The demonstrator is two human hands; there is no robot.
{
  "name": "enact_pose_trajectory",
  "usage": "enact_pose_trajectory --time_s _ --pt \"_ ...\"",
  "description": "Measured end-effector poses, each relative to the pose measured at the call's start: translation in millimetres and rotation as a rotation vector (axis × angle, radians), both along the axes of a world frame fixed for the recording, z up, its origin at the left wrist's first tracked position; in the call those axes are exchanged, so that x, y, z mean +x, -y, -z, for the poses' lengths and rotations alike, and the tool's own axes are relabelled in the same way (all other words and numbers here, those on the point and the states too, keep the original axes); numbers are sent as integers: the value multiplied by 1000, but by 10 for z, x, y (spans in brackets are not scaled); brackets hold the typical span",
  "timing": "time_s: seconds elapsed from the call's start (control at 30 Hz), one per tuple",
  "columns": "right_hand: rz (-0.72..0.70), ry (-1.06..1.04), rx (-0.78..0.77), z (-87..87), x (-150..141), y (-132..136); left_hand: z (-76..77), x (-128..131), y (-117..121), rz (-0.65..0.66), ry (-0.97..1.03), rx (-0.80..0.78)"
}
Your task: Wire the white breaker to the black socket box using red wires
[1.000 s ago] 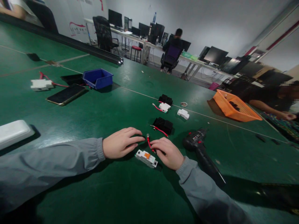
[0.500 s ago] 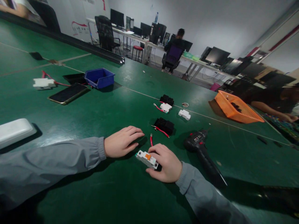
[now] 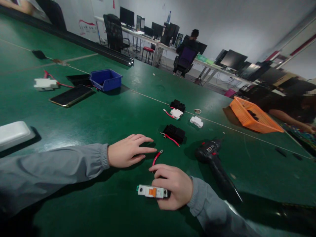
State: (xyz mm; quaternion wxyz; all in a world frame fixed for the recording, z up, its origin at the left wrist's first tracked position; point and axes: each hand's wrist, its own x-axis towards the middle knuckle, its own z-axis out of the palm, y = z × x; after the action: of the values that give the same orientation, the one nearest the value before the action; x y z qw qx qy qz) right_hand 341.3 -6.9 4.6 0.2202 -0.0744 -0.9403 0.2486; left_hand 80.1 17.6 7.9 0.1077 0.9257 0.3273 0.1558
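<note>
My right hand (image 3: pixel 172 187) grips a white circuit breaker (image 3: pixel 148 191) with an orange switch, low over the green table (image 3: pixel 103 210). Its index finger reaches to the lower end of a short red wire (image 3: pixel 156 158) with a metal lug; whether it touches the wire I cannot tell. My left hand (image 3: pixel 129 151) is open, palm down, with its fingertips just left of that wire and nothing held. Beyond both hands lies a black block (image 3: pixel 175 133) with another red wire (image 3: pixel 172 139) against it. Farther back, a white breaker (image 3: pixel 176 114) with a red wire rests against a second black block (image 3: pixel 178 104).
A black power drill (image 3: pixel 214 161) lies right of my right hand. A white module (image 3: pixel 197 121) and an orange basket (image 3: pixel 256 120) are farther back. To the left are a blue bin (image 3: pixel 106 80), a phone (image 3: pixel 71 96) and a white case (image 3: pixel 16 135). A co-worker sits at far right.
My right hand has moved toward me with the breaker and turned it more level. Its index finger now extends to the red wire. The left hand's fingers have spread toward the wire.
</note>
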Motion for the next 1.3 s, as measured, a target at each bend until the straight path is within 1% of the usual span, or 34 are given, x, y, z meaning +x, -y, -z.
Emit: enact_pose_trajectory --time_s 0.13,0.27,0.4,0.47,0.53,0.6,0.63,0.7,0.73,0.8,0.83,0.87,0.97,1.07,1.2,1.3 --pt "70 -128 -57 20 -12 -9 6 0 -3 2 -37 -2" --pt "124 -141 -83 36 -9 -20 7 0 -5 -22 -34 -25" --pt "143 -146 -38 36 -5 -21 8 3 -6 -26 -11 -41" --pt "192 -142 4 26 1 -22 15 4 -11 -26 27 -53" --pt "277 -151 -12 17 19 -30 25 3 -22 -26 78 -73" --pt "411 -186 -119 21 51 -51 35 0 -34 -22 116 -95" --pt "494 -213 -211 32 70 -69 38 -2 -38 -24 130 -106" --pt "642 -289 -491 71 108 -117 40 -8 -42 -35 145 -121" --pt "680 -339 -659 94 122 -145 39 -10 -40 -40 147 -125" --pt "684 -458 -969 135 138 -204 35 -14 -33 -41 140 -128" --pt "668 -516 -1077 145 139 -231 33 -16 -30 -42 133 -126" --pt "655 -573 -1145 148 138 -255 33 -17 -28 -47 125 -122" --pt "662 -691 -1235 120 132 -300 41 -21 -35 -73 118 -109" --pt "664 -683 -1296 87 137 -309 64 -30 -60 -61 137 -112" --pt "655 -649 -1295 88 154 -301 74 -33 -79 -27 184 -126" --pt "656 -612 -1279 108 162 -290 55 -28 -64 -31 247 -124"
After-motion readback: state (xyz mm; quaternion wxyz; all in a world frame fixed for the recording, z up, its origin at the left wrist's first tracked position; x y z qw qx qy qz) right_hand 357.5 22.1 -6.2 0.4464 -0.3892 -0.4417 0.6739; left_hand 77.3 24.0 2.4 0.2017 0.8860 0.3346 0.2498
